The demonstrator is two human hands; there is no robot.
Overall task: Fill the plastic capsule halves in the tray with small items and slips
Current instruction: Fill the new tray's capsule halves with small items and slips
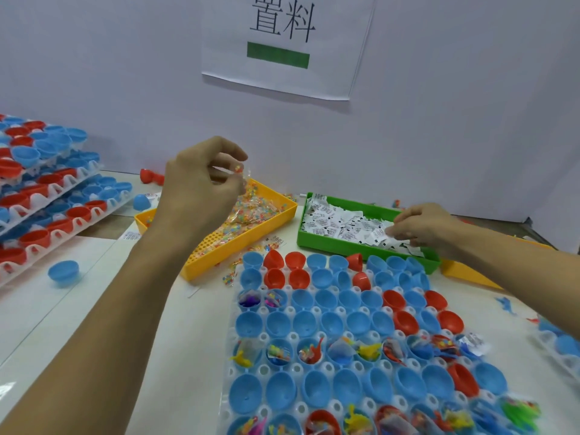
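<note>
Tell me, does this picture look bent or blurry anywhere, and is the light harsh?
In the head view the wide lens bends things: the tray of capsule halves fans out toward the bottom edge. The light is soft and even, with faint shadows and a small glare patch on the table at lower left. The left hand over the yellow bin is slightly smeared; the right hand in the green bin looks sharper.

A plain pale wall (pixel 455 105) stood close behind the white worktable (pixel 78 309). A paper sign (pixel 285 42) with two large black characters and a green bar hung on it, its lower edge curling. The light was even and soft.
</note>
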